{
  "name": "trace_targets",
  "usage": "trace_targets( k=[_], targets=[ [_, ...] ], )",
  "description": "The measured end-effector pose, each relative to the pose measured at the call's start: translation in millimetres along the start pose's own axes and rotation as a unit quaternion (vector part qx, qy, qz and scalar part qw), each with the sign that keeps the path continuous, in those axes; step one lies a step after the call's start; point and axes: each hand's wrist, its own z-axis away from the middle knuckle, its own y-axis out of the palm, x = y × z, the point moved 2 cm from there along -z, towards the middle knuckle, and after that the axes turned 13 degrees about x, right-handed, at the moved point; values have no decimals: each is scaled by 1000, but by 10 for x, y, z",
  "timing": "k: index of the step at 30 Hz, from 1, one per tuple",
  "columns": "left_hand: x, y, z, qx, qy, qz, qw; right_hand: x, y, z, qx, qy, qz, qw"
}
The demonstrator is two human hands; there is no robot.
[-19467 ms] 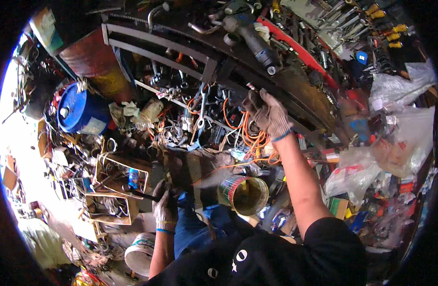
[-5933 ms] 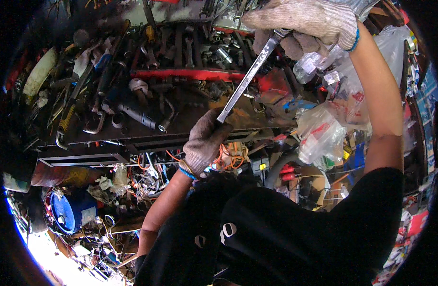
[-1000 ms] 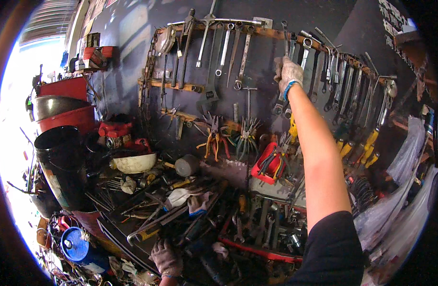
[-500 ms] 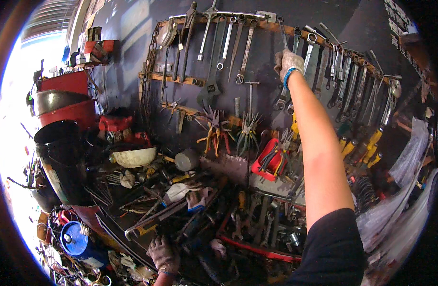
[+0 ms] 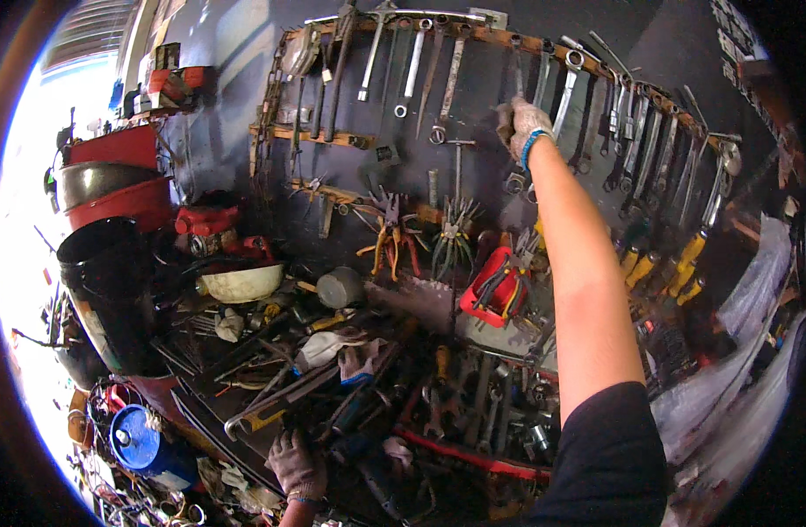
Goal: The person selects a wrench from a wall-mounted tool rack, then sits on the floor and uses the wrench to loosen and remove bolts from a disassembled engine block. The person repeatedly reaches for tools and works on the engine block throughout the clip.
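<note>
My right hand [image 5: 524,132], in a knitted glove with a blue cuff, is raised to the wooden wall rack [image 5: 482,33], its fingers closed round a hanging wrench [image 5: 518,66]. Other wrenches hang close on both sides, among them a bright ring-ended one [image 5: 568,92]. My left hand [image 5: 296,465], gloved too, rests low on the cluttered dark bench [image 5: 223,443] with fingers apart and nothing in them. It lies just below a bent metal bar with a yellow part [image 5: 267,420] and left of a dark cylindrical tool [image 5: 377,487].
Pliers [image 5: 390,233] hang below the rack beside a red holder [image 5: 489,294]. A red-rimmed tray [image 5: 473,461] holds more wrenches. A black bucket [image 5: 100,299], blue drum [image 5: 138,443] and white bowl [image 5: 245,283] stand at left. Plastic bags [image 5: 728,369] hang at right.
Earlier both hands held a long wrench low; now my right hand is up at the rack and my left is on the bench. Over the last second the rack has shifted slightly upward in view.
</note>
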Motion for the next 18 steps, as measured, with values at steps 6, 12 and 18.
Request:
trace_targets(
  k=[6, 12, 18],
  targets=[
    [8, 35, -25, -37, 34, -31, 998, -270, -148, 5, 31, 7, 144, 989],
    [42, 124, -80, -39, 25, -14, 999, -375, -627, 120, 72, 37, 186, 979],
    [59, 117, -23, -19, 27, -34, 999, -395, -1472, -140, 136, -186, 559, 796]
  ],
)
